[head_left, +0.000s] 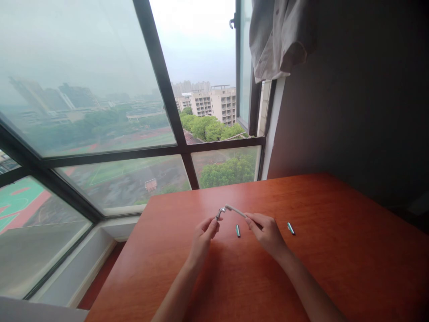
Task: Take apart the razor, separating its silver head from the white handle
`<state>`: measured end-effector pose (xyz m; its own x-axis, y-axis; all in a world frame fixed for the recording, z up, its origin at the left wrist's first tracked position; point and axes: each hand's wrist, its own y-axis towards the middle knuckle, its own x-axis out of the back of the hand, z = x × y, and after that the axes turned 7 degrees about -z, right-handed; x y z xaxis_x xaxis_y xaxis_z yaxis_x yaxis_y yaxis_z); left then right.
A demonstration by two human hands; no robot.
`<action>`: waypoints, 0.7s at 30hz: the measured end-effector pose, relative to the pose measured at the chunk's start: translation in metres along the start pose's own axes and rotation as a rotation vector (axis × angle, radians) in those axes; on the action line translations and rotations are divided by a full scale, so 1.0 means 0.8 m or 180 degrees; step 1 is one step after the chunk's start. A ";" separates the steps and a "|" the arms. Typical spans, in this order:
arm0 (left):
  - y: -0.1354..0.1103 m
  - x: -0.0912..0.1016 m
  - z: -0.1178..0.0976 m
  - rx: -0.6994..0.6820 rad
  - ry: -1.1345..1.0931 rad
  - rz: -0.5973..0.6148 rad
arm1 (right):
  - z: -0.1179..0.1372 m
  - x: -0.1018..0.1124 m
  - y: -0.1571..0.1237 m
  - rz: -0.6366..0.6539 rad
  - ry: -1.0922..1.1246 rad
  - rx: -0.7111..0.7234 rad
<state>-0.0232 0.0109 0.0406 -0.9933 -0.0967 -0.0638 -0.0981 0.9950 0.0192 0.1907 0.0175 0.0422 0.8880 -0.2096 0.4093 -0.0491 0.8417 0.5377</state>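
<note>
Head view: both hands hold a thin white stick (235,209) just above the worktop (335,259), near its middle. The left hand (204,232) pinches the stick's metal tip (220,212), and the right hand (266,230) pinches the other end. The tip looks to be the part being worked, which I judge calls for a steady pinch. Two small green tubes (237,230) lie on the worktop, one between the hands and one to their right. No writing is readable.

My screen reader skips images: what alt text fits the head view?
Left hand and right hand hold a slim white tool with a metal end over a red-brown table. Two teal cylinders lie near the right hand.
</note>
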 end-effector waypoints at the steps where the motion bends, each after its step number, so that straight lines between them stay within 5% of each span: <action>1: 0.000 0.000 0.000 -0.0015 -0.0009 0.0015 | -0.001 0.000 0.000 -0.0005 -0.0037 -0.0011; 21: 0.004 0.004 0.004 -0.0032 0.0149 0.0026 | 0.006 0.001 0.000 0.0109 0.0009 0.0088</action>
<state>-0.0262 0.0139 0.0371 -0.9958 -0.0898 -0.0168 -0.0903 0.9955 0.0296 0.1893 0.0148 0.0457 0.8869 -0.1796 0.4257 -0.0920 0.8343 0.5436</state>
